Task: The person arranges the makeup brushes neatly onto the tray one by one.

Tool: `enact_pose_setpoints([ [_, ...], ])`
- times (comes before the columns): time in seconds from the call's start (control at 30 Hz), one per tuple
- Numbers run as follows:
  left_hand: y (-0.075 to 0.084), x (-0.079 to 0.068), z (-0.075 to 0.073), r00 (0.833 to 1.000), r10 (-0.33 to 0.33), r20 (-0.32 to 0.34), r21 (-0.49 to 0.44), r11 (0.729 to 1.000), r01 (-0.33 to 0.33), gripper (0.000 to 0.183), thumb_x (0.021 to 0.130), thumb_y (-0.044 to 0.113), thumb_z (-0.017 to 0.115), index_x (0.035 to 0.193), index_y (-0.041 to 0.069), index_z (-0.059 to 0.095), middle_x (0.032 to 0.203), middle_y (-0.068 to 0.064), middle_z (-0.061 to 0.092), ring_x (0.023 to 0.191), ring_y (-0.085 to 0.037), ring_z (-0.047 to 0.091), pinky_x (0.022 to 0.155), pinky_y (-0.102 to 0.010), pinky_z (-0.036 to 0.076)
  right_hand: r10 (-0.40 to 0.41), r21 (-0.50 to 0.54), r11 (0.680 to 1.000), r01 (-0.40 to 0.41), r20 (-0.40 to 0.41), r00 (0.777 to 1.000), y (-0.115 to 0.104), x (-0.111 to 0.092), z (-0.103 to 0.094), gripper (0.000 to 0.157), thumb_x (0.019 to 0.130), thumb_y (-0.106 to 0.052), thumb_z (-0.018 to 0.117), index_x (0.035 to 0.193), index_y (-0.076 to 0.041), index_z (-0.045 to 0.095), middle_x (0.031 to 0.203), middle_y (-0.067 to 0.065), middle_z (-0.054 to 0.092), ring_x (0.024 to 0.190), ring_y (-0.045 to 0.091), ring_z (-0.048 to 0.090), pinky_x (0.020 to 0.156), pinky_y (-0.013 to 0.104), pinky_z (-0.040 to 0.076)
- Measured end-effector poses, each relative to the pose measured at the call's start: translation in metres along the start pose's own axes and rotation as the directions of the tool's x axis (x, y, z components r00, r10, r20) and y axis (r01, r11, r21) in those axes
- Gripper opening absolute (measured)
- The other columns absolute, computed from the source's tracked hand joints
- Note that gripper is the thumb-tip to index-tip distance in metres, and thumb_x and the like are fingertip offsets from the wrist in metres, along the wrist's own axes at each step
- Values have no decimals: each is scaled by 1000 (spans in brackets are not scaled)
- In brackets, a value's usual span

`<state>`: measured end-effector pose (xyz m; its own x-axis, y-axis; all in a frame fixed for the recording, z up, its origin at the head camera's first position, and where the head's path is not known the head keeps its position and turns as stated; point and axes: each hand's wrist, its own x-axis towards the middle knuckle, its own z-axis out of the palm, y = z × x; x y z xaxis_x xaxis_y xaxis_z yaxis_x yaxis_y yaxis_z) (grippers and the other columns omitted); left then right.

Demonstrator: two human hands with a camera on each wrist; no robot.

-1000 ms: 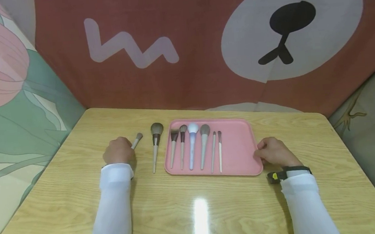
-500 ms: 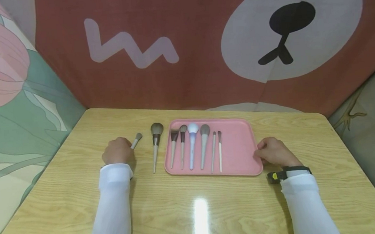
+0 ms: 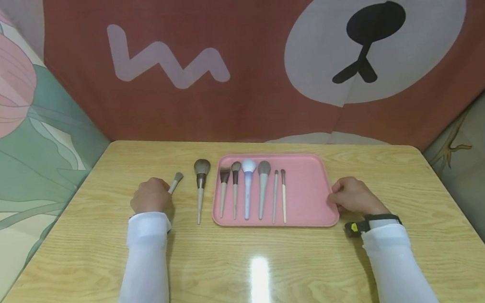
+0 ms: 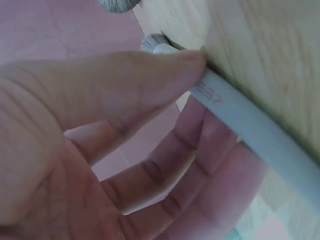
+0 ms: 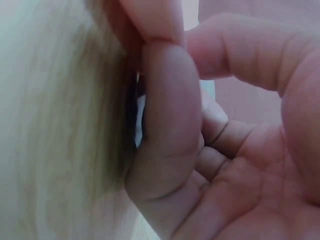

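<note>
My left hand (image 3: 150, 196) pinches a pale-handled makeup brush (image 3: 175, 183) at the left of the table. In the left wrist view, the thumb lies over the brush handle (image 4: 240, 112) and the fingers are bent beneath it. Beside that hand, a large makeup brush (image 3: 202, 184) with dark bristles lies on the wood. A pink tray (image 3: 308, 189) in the middle holds several makeup brushes in a row. At the tray's right edge, my right hand (image 3: 354, 194) grips the rim between thumb and curled fingers; the exact contact is hidden in the right wrist view.
The light wooden table (image 3: 219, 278) runs up to a red-brown printed backdrop (image 3: 256, 107). Printed cloth also hangs at the left and right sides. A bright light reflection falls on the table front. The tray's right part shows bare pink surface.
</note>
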<state>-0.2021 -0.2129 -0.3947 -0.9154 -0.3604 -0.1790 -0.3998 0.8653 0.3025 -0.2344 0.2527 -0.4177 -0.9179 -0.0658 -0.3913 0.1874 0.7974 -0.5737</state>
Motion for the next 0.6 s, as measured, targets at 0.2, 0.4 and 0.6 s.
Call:
enact_pose_setpoints([
  [0.2, 0, -1, 0, 1000, 10, -13, -1, 1000, -10, 33, 86, 11, 55, 116, 9, 68, 99, -17, 69, 68, -26, 58, 57, -39, 47, 0, 0, 1000, 0, -4, 1000, -1, 1, 0, 29, 82, -21, 62, 102, 0, 58, 89, 11, 62, 79, 22, 57, 66, 31, 46],
  [0.4, -2, -2, -2, 1000, 16, -13, -11, 1000, -16, 34, 85, 10, 55, 116, 7, 68, 99, -18, 69, 66, -26, 58, 54, -38, 47, 2, -3, 1000, -2, -1, 1000, -1, -1, 0, 30, 81, -21, 63, 103, 0, 58, 90, 12, 63, 80, 23, 57, 67, 32, 46],
  [0.6, -2, -1, -1, 1000, 21, -20, -10, 1000, -21, 33, 85, 10, 55, 115, 8, 69, 99, -18, 69, 67, -26, 60, 54, -38, 48, -1, -7, 1000, 1, -4, 1000, 1, 0, 0, 31, 81, -21, 63, 104, 0, 58, 91, 12, 63, 80, 22, 58, 68, 33, 47],
])
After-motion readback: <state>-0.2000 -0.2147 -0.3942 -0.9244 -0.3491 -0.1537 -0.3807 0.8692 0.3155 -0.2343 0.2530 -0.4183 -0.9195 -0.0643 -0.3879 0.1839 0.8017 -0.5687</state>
